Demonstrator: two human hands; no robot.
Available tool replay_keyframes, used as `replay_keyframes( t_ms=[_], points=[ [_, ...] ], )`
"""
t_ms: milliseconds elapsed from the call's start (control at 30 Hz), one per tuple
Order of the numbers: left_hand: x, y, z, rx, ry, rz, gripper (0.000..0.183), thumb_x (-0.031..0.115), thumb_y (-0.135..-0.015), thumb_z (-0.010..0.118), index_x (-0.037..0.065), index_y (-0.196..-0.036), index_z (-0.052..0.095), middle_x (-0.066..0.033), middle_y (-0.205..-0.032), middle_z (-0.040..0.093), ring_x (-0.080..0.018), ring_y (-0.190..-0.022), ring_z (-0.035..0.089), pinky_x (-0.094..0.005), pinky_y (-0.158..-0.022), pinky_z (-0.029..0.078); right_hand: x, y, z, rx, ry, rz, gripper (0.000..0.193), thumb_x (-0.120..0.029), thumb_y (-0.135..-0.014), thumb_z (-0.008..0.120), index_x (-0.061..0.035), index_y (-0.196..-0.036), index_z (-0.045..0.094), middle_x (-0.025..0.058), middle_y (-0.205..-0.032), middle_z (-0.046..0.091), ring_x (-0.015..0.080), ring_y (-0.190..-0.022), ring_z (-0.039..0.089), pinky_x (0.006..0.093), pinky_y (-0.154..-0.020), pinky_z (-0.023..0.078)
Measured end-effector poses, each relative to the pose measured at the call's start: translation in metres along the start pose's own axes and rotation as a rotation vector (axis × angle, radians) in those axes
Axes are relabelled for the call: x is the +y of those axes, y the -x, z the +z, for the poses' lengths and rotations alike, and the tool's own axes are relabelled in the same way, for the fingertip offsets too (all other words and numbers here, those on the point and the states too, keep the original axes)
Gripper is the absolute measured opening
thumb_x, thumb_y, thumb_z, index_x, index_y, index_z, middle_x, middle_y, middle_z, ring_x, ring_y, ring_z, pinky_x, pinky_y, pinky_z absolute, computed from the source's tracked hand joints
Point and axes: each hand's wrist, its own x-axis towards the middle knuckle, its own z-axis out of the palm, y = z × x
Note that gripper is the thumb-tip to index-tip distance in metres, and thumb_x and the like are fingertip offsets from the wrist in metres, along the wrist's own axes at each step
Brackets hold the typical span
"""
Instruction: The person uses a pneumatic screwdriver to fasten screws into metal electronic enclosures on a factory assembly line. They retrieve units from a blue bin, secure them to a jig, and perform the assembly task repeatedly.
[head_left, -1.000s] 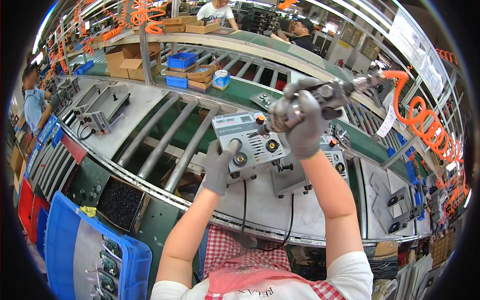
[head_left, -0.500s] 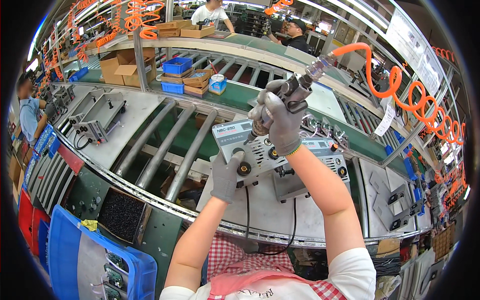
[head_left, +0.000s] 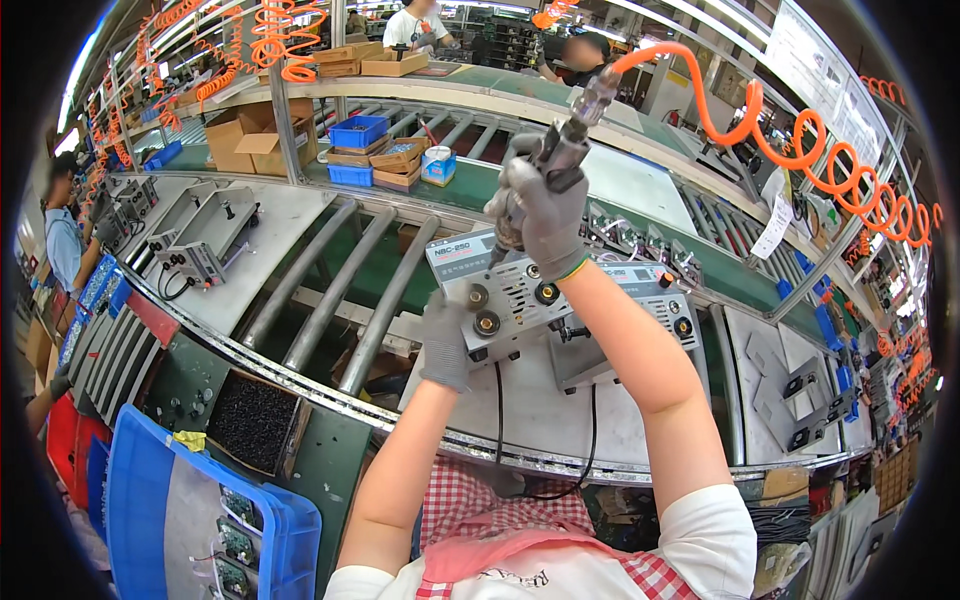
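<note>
My right hand (head_left: 548, 215), in a grey glove, is wrapped round a dark air screwdriver (head_left: 562, 155). The driver's lower end meets the left grey machine housing (head_left: 460, 258) near its front panel. That panel has vent slots, round black fittings and a brass-centred socket (head_left: 487, 322). My left hand (head_left: 446, 345), gloved too, grips the housing's left front corner beside the fittings; some of its fingers are hidden. A second grey machine housing (head_left: 650, 320) stands just to the right, partly behind my right forearm. A black cable (head_left: 590, 440) hangs down in front.
Metal rollers (head_left: 325, 290) lie left of the housings. An orange coiled air hose (head_left: 750, 125) runs to the driver. A blue bin (head_left: 290, 530) with circuit boards and a tray of black small parts (head_left: 248, 422) are at the lower left. People (head_left: 62, 235) work at the left and beyond.
My right hand and the screwdriver have shifted slightly left, and the hose with them. My left hand has moved a little off the front fittings toward the housing's left edge.
</note>
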Motion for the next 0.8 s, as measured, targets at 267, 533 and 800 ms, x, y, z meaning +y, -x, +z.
replay_keyframes(
  t_ms=[267, 533, 800],
  points=[
    [-0.006, 0.05, -0.094, 0.439, 0.151, -0.049, 0.039, -0.009, -0.085, 0.034, -0.012, -0.125, 0.037, -0.0226, -0.115, 0.054, -0.029, -0.102, 0.06, -0.0297, -0.09, 0.052, -0.102, 0.016, -0.026, 0.069, -0.246, 0.033, 0.027, -0.02, -0.088, 0.049, 0.0039, -0.1, 0.052, 0.0113, -0.07, 0.056, 0.0178, -0.052, 0.058, 0.0328, -0.053, 0.053],
    [-0.031, 0.121, -0.018, 0.017, 0.292, -0.451, 0.04, 0.02, -0.101, 0.035, -0.004, -0.133, 0.035, -0.0205, -0.13, 0.049, -0.0276, -0.11, 0.057, -0.0301, -0.088, 0.054, -0.139, 0.086, -0.072, -0.065, -0.312, -0.051, 0.04, -0.029, -0.09, 0.044, -0.0068, -0.122, 0.05, 0.0134, -0.089, 0.054, 0.0137, -0.045, 0.045, 0.034, -0.047, 0.044],
    [-0.044, 0.129, 0.074, -0.233, 0.487, -0.658, 0.041, 0.03, -0.103, 0.035, -0.001, -0.129, 0.044, -0.0113, -0.123, 0.056, -0.0167, -0.096, 0.061, -0.0291, -0.082, 0.056, -0.149, 0.139, -0.109, -0.093, -0.321, 0.013, 0.043, -0.022, -0.085, 0.064, -0.0132, -0.122, 0.045, 0.0114, -0.095, 0.056, 0.02, -0.065, 0.06, 0.0419, -0.067, 0.053]
  ],
)
